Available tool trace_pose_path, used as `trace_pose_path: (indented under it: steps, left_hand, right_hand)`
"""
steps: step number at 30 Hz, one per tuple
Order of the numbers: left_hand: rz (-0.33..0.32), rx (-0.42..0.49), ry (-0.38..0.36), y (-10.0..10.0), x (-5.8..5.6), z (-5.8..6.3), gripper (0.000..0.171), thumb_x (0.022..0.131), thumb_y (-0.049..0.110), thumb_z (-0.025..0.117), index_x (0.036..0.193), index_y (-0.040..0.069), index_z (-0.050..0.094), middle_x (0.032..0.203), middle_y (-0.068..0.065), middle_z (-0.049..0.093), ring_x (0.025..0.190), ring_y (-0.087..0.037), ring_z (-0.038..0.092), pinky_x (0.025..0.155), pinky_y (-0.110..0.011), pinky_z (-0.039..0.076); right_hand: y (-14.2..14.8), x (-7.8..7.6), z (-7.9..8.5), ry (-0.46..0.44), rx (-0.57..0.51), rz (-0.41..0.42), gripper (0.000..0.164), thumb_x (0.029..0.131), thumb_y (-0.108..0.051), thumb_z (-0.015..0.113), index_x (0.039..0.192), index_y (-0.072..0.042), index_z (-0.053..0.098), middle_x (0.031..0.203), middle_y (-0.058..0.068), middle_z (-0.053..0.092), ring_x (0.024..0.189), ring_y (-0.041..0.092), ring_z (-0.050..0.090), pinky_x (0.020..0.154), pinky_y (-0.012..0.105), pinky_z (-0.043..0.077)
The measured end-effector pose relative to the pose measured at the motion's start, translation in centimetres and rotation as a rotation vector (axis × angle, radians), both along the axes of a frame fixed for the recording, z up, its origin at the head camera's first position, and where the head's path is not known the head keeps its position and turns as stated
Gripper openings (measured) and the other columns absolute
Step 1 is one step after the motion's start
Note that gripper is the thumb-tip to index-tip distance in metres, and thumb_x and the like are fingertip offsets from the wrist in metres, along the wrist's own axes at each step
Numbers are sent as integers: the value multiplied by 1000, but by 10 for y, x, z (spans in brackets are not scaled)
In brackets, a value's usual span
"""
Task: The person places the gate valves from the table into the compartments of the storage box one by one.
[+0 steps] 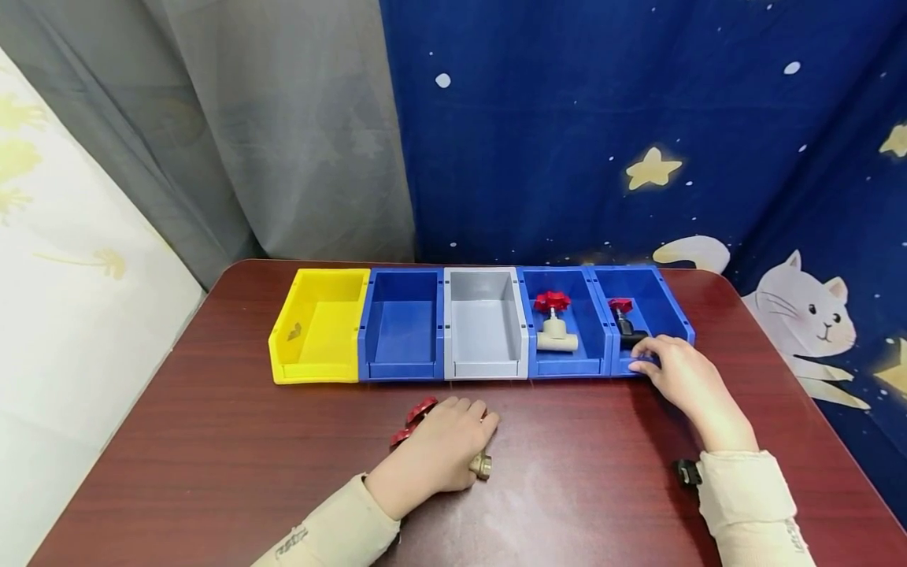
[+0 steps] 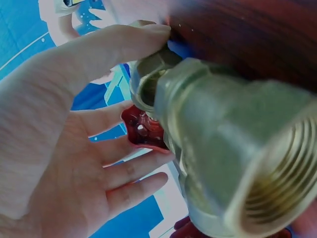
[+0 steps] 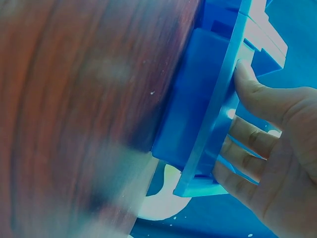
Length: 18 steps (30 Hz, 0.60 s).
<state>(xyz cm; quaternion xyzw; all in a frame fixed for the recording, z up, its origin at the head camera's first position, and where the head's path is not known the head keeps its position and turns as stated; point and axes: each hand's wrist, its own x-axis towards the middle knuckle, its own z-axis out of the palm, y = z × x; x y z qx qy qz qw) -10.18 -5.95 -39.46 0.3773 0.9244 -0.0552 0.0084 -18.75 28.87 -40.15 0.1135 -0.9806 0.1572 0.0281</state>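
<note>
My left hand (image 1: 449,445) grips a brass valve (image 1: 481,465) low over the table. Two red handwheels (image 1: 420,413) show beside that hand in the head view. Close up in the left wrist view, the threaded mouth of a brass valve body (image 2: 277,183) fills the right side, with the thumb on brass and the fingers behind a red handwheel (image 2: 143,130). At the rightmost blue bin (image 1: 641,283), my right hand (image 1: 683,374) has its thumb at the front edge and its relaxed fingers over the rim. Inside lies a black valve with a red handwheel (image 1: 620,305), near the fingertips.
Left of that bin, another blue bin (image 1: 567,367) holds a beige valve (image 1: 556,340) with a red handwheel. Further left stand a grey bin (image 1: 486,370), a blue bin (image 1: 401,371) and a yellow bin (image 1: 315,373), joined in one row. Curtains (image 1: 531,157) hang behind the table (image 1: 298,472).
</note>
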Motion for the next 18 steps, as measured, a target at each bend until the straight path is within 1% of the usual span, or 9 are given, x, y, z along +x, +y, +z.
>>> trace_pose_path:
  steps: [3,8,14,18]
  left_hand:
    - [-10,-1,6,0,-1,-1,63,64,36,87,116,13,60,96,1,59,89,-18,59,84,-33,51]
    - [-46,-1,29,0,-2,1,59,64,39,84,112,13,60,91,2,57,83,-17,58,79,-31,50]
    - [-70,-9,42,1,-3,4,58,65,46,82,106,14,58,90,3,55,84,-16,58,82,-30,50]
    - [-85,-12,66,0,-4,4,55,65,49,80,102,15,56,88,3,54,82,-16,58,81,-30,50]
  right_hand:
    - [1,-1,-1,4,0,5,18,88,-15,74,101,-4,69,105,24,66,105,47,57,90,67,45]
    - [1,-1,-1,16,-2,6,17,88,-15,74,101,-5,69,104,24,66,104,47,58,90,67,45]
    - [1,0,-1,15,-1,4,17,89,-15,74,101,-4,69,106,25,66,105,48,56,91,68,44]
    - [0,0,-2,12,-3,4,17,89,-15,73,102,-4,69,106,25,66,104,48,57,91,68,44]
